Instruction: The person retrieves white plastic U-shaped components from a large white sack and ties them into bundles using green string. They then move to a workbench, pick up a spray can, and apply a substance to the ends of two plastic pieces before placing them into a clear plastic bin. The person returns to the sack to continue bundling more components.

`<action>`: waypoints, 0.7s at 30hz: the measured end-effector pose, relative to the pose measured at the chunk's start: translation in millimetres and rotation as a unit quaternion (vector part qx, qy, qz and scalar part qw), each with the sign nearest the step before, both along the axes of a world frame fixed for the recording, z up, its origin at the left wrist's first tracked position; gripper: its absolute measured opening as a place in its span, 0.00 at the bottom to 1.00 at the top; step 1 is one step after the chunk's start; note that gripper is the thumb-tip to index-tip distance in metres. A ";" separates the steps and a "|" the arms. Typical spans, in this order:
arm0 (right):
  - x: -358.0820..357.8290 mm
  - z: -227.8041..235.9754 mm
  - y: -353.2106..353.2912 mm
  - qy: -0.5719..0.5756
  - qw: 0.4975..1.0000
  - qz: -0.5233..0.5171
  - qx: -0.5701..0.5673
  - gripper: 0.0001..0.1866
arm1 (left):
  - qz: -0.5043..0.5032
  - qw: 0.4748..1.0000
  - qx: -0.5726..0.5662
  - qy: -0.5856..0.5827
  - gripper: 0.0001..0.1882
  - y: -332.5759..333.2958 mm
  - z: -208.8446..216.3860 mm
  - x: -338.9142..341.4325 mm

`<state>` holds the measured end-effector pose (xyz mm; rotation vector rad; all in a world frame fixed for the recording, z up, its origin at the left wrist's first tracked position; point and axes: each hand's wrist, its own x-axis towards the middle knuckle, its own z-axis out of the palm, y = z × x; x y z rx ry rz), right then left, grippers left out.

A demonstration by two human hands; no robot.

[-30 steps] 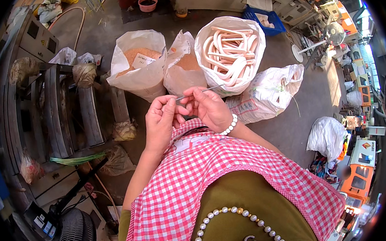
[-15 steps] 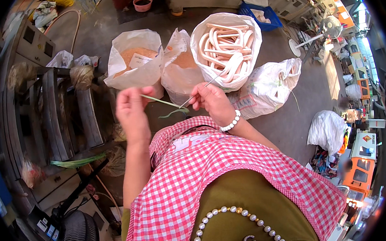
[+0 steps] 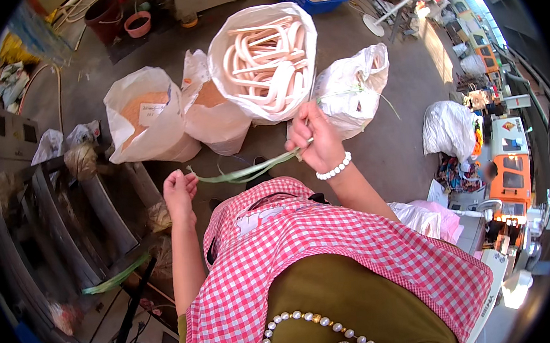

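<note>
A long green plastic strip (image 3: 243,173) spans the gap in front of my apron. My right hand (image 3: 315,137), wearing a white bead bracelet, is closed around its right end. A thin metal rod, seen clearly half a second ago, is now mostly hidden at that hand. At the strip's other end my left hand (image 3: 180,194) has its fingers curled in a pinch. Beyond my right hand stands an open white sack (image 3: 216,45) full of pale, looped pieces (image 3: 268,67). A tied white sack (image 3: 352,96) with green strip at its neck is to its right.
Two open sacks (image 3: 184,143) (image 3: 224,133) of tan granules stand at the left. Metal racking (image 3: 109,215) with a green strip bundle (image 3: 116,276) lies further left. A blue crate (image 3: 314,6), a pink bucket (image 3: 138,27) and a standing fan (image 3: 397,10) are at the back.
My hands have moved apart, with the green strip now stretched longer between them. My right hand has moved right and my left hand lower. The view has shifted, so the sacks appear further left.
</note>
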<state>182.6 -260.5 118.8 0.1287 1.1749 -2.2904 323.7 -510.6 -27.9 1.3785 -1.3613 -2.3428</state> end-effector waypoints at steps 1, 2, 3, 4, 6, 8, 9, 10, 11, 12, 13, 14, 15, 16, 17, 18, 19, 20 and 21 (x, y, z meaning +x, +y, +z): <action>-7.2 1.0 11.3 0.007 1.000 -0.010 0.010 0.16 | -0.007 1.000 0.006 -0.008 0.13 11.4 -0.5 -7.5; -17.9 3.8 24.1 0.015 0.999 -0.040 0.034 0.16 | -0.041 0.999 -0.003 -0.033 0.14 23.0 0.6 -15.1; -30.2 4.7 38.5 0.041 0.993 -0.067 0.083 0.15 | -0.063 0.997 0.015 -0.039 0.16 31.8 -1.5 -25.2; -43.9 3.4 52.8 0.064 0.985 -0.091 0.129 0.15 | -0.097 0.994 0.008 -0.039 0.18 40.4 -0.3 -34.9; -72.7 -4.9 87.0 0.081 0.966 -0.109 0.219 0.14 | -0.158 0.987 -0.008 -0.037 0.20 60.2 1.5 -59.3; -102.9 -20.1 124.3 0.123 0.923 -0.140 0.337 0.13 | -0.186 0.982 -0.028 -0.031 0.20 77.9 1.2 -88.1; -117.8 -32.4 145.3 0.150 0.887 -0.159 0.408 0.12 | -0.202 0.978 -0.036 -0.029 0.20 89.7 1.3 -103.0; -132.0 -43.5 165.6 0.174 0.845 -0.177 0.475 0.12 | -0.201 0.978 -0.044 -0.024 0.18 100.8 3.0 -117.5; -147.4 -53.3 188.3 0.195 0.814 -0.194 0.511 0.12 | -0.197 0.979 -0.047 -0.022 0.18 112.8 2.9 -132.3; -160.2 -58.6 206.7 0.213 0.783 -0.206 0.547 0.12 | -0.191 0.980 -0.049 -0.024 0.17 123.7 2.5 -143.2; -171.8 -61.6 226.8 0.229 0.750 -0.217 0.581 0.12 | -0.184 0.981 -0.051 -0.026 0.17 134.9 1.7 -154.3; -182.1 -61.8 248.8 0.204 0.725 -0.214 0.622 0.12 | -0.178 0.982 -0.055 -0.024 0.16 147.6 -1.8 -165.4; -192.2 -67.4 269.6 0.197 0.734 -0.220 0.612 0.12 | -0.189 0.978 -0.079 -0.026 0.15 157.5 -6.0 -175.4; -200.1 -78.5 291.9 0.189 0.742 -0.225 0.602 0.12 | -0.200 0.974 -0.103 -0.029 0.15 166.4 -11.2 -182.4; -207.4 -89.7 312.2 0.181 0.750 -0.230 0.593 0.11 | -0.211 0.969 -0.126 -0.031 0.15 174.5 -17.4 -188.9; -215.0 -91.0 314.7 0.164 0.760 -0.214 0.591 0.12 | -0.198 0.971 -0.131 -0.015 0.17 178.2 -18.1 -192.4; -218.1 -91.5 317.4 0.138 0.777 -0.197 0.581 0.12 | -0.171 0.974 -0.143 -0.042 0.19 183.5 -18.1 -195.1; -216.5 -90.4 320.1 0.111 0.793 -0.179 0.571 0.12 | -0.143 0.975 -0.155 -0.068 0.20 188.5 -17.2 -197.9; -214.8 -85.9 310.3 0.087 0.811 -0.155 0.557 0.12 | -0.108 0.975 -0.170 -0.097 0.21 189.0 -11.9 -198.3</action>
